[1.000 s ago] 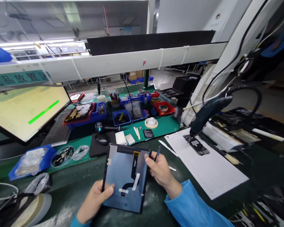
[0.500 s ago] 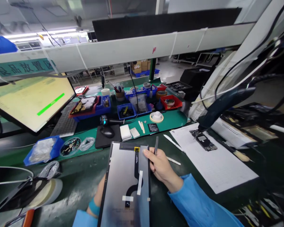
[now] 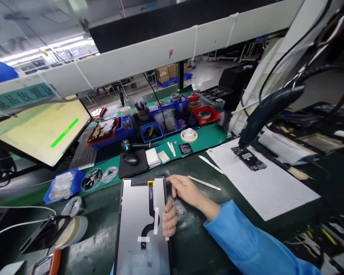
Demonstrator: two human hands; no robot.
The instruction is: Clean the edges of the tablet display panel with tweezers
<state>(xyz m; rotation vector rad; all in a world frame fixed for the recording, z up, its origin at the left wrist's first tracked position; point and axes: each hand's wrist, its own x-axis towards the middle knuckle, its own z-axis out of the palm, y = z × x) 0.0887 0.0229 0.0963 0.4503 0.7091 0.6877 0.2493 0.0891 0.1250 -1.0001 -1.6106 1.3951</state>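
A tablet screen panel [image 3: 137, 214] lies back side up in front of me, its grey back carrying a black flex cable and white tape strips. My left hand [image 3: 169, 219] reaches from beneath it; only the fingers show, curled round the panel's right edge. My right hand [image 3: 185, 187], in a blue sleeve, rests by the panel's top right corner. Its fingers are pinched on a thin dark tool [image 3: 167, 173], whose blurred tip points up and left just off that corner.
A lit monitor [image 3: 43, 131], a keyboard [image 3: 83, 152] and a mouse [image 3: 131, 159] stand on the left. Blue and red parts bins [image 3: 151, 131] line the back. On the right, a paper sheet [image 3: 269, 191] carries a circuit board [image 3: 249, 158] under a hanging tool handle [image 3: 266, 112]. A white stick [image 3: 204, 183] lies near my right hand.
The panel has come down and nearer, lying flatter. My left hand has shifted from the panel's left side to its right edge. My right hand has lowered toward the top corner with the tool.
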